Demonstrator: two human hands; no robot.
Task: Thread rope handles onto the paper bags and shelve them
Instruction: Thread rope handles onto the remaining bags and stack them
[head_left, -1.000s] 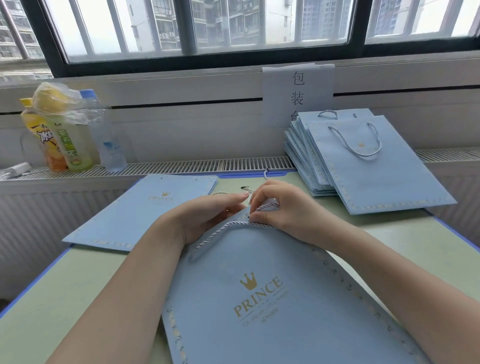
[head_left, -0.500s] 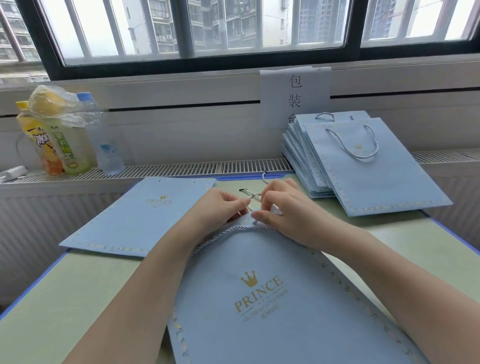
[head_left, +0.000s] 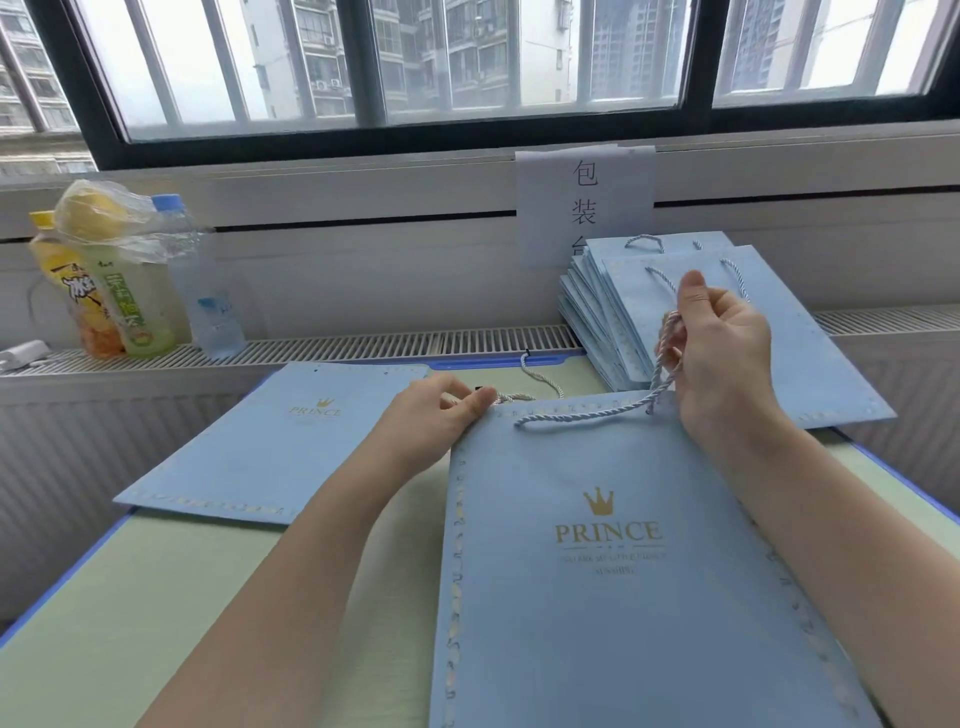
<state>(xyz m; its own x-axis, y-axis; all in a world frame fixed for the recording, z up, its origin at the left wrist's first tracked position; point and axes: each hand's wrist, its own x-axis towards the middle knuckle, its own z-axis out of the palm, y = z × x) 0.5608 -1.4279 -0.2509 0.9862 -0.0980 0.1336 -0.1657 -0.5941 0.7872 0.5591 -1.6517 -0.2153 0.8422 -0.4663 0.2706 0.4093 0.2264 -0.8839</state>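
A light blue paper bag (head_left: 613, 597) printed PRINCE lies flat in front of me on the table. My left hand (head_left: 436, 415) pinches its top left corner. My right hand (head_left: 722, 358) is raised above the top right corner and grips a pale twisted rope handle (head_left: 587, 414), which runs taut along the bag's top edge and up into the fist. Another rope piece (head_left: 543, 379) lies just behind the bag. A second flat bag without a handle (head_left: 291, 441) lies to the left. A stack of bags with handles (head_left: 623, 322) leans at the back right, partly hidden by my right hand.
Drink bottles and a plastic bag (head_left: 124, 270) stand on the radiator ledge at the back left. A paper sign (head_left: 584, 202) hangs on the wall under the window. The green table (head_left: 156, 597) has a blue edge.
My right hand has lifted up and to the right, pulling the rope through the bag so it runs taut. My left hand has shifted to the bag's top left corner.
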